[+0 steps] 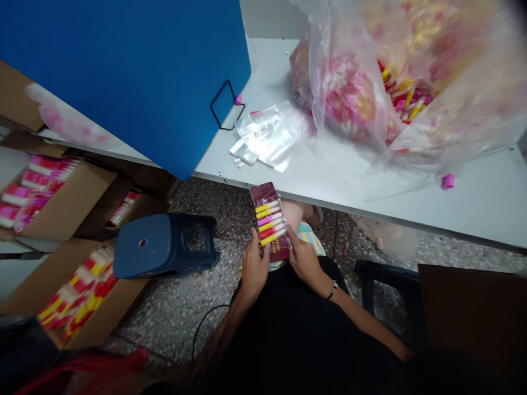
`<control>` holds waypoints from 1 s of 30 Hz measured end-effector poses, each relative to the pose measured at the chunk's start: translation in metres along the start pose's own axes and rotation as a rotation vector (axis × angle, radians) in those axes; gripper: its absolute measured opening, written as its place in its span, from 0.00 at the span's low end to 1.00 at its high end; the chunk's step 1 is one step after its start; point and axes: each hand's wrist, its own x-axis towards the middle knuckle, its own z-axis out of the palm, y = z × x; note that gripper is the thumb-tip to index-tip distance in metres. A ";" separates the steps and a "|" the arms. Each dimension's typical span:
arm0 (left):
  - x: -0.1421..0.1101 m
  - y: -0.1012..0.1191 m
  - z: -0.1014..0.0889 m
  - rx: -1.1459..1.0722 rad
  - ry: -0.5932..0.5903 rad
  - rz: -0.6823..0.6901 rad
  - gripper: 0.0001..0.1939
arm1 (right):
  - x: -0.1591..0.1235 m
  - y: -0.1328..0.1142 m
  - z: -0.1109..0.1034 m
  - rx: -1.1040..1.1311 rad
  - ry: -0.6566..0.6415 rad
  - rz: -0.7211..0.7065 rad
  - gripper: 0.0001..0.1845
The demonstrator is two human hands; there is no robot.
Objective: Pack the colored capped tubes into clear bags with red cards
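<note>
Over my lap, in the head view, is a clear plastic packet (272,220) with a maroon card and a row of several small tubes, coloured yellow, pink and red at one end and white at the other. My left hand (255,263) grips its left edge, thumb on top. On the opposite edge my right hand (305,260) holds it between thumb and fingers. Beyond the packet, on the white table (329,189), lies a pile of clear plastic bags (274,134). A few small white pieces (239,162) sit beside the pile.
A large clear sack (354,104) of coloured tubes stands on the table, with a loose pink cap (448,181) nearby. A blue board (135,66) and black wire stand (228,107) are at left. Below are a blue stool (144,247) and a cardboard box (119,307) of packets.
</note>
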 end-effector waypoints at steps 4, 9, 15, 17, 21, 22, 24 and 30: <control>0.002 -0.004 0.004 -0.191 -0.020 -0.047 0.20 | -0.003 -0.005 0.004 -0.138 -0.010 -0.057 0.36; 0.011 -0.014 0.014 -0.227 0.072 -0.069 0.12 | -0.005 -0.005 0.014 -0.168 -0.010 -0.048 0.39; 0.020 -0.006 0.018 -0.298 0.088 -0.118 0.10 | -0.002 0.000 0.007 0.127 0.075 0.051 0.31; 0.007 0.010 0.011 -0.310 0.119 -0.083 0.09 | -0.010 -0.006 -0.006 0.300 0.128 0.077 0.29; -0.029 0.041 -0.012 -0.155 0.290 0.086 0.09 | -0.033 -0.024 -0.030 0.358 0.307 -0.007 0.27; -0.034 0.044 -0.015 -0.141 0.287 0.098 0.12 | -0.035 -0.027 -0.033 0.341 0.343 -0.037 0.26; -0.034 0.046 -0.018 -0.200 0.141 0.007 0.17 | -0.032 -0.029 -0.035 0.329 0.326 -0.073 0.24; -0.013 0.048 -0.014 -0.239 -0.019 0.007 0.22 | -0.015 -0.027 -0.034 0.256 0.324 -0.227 0.23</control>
